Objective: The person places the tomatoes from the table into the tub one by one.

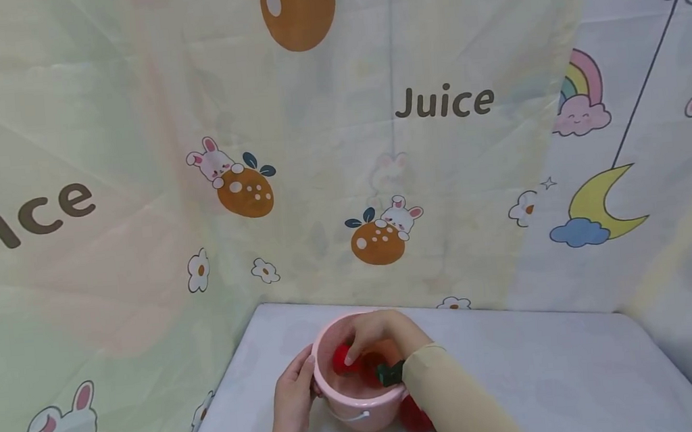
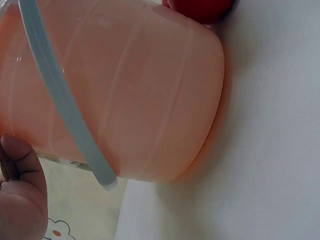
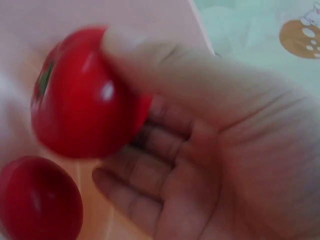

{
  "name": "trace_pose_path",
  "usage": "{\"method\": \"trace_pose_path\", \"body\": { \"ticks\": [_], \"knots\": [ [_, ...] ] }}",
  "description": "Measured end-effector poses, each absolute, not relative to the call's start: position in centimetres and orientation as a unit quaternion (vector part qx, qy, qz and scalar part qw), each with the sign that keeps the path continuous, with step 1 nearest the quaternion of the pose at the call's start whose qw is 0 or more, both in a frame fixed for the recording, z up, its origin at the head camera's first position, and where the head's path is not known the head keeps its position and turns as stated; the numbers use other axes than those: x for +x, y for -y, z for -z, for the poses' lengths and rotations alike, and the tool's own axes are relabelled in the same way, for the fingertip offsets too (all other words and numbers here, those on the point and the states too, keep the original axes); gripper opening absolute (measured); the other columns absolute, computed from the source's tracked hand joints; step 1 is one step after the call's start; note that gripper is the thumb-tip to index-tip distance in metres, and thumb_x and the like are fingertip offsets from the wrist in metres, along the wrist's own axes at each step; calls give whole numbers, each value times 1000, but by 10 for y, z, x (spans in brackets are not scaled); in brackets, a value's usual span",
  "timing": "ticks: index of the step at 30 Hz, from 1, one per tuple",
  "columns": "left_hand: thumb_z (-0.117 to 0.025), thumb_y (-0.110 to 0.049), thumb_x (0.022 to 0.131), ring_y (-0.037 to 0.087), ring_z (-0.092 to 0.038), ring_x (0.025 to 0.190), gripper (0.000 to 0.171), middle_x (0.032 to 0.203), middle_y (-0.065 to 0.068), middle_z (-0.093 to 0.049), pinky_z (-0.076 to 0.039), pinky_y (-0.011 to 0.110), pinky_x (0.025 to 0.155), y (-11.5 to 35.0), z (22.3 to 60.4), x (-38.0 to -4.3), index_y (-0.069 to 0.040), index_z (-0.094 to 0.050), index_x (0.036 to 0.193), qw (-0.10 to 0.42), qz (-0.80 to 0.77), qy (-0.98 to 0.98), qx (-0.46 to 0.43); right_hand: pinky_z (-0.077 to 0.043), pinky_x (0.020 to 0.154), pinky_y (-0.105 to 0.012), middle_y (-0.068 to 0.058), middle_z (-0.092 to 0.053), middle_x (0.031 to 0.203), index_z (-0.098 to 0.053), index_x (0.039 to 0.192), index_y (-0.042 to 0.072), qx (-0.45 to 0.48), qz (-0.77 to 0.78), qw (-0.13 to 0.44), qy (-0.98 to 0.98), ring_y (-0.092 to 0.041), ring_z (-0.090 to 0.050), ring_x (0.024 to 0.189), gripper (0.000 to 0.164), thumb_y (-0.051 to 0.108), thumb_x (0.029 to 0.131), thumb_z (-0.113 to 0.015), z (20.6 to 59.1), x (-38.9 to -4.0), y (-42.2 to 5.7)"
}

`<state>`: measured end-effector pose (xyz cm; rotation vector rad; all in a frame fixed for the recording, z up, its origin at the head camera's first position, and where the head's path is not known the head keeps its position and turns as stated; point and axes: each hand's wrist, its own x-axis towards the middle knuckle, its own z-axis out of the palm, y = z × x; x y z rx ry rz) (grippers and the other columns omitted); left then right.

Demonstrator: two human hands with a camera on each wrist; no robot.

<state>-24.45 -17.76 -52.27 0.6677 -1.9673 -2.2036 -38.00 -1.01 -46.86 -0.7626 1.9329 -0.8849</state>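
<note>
A pink bucket (image 1: pixel 366 414) with a pale handle (image 2: pixel 70 107) stands on the white table. My left hand (image 1: pixel 294 391) grips its left rim; part of that hand (image 2: pixel 22 192) shows at the edge of the left wrist view. Inside the bucket, my right hand (image 1: pixel 379 328) pinches a red tomato (image 3: pixel 85 100) between thumb and fingers. The tomato has a green stem mark. Below it, a second round red fruit (image 3: pixel 40 200) lies in the bucket; its kind is unclear. Outside, another red round fruit (image 1: pixel 415 416) sits against the bucket's right side, partly behind my right forearm.
The white tabletop (image 1: pixel 529 371) spreads to the right of the bucket. Printed cloth walls (image 1: pixel 453 187) with rabbits and the word Juice rise behind and on both sides. A dark green item (image 1: pixel 390 374) shows at my right wrist.
</note>
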Motion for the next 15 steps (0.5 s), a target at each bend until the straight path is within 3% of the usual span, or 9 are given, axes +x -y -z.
{"method": "trace_pose_path", "body": {
  "ticks": [8, 15],
  "knots": [
    [-59, -43, 86, 20, -59, 74, 41, 114, 3, -62, -54, 31, 67, 177, 521, -245, -26, -58, 123, 59, 726, 651, 212, -49, 80, -33, 6, -64, 92, -68, 102, 20, -327, 209, 358, -850, -14, -55, 91, 32, 31, 73, -76, 471, -379, 14],
    [-59, -48, 84, 25, -61, 83, 44, 119, 1, -61, -54, 30, 69, 176, 522, -244, -28, -58, 123, 55, 717, 659, 219, -49, 85, -46, 2, -64, 92, -68, 102, 16, -284, 256, 375, -844, -20, -54, 93, 32, 23, 72, -77, 467, -372, 14]
  ]
}}
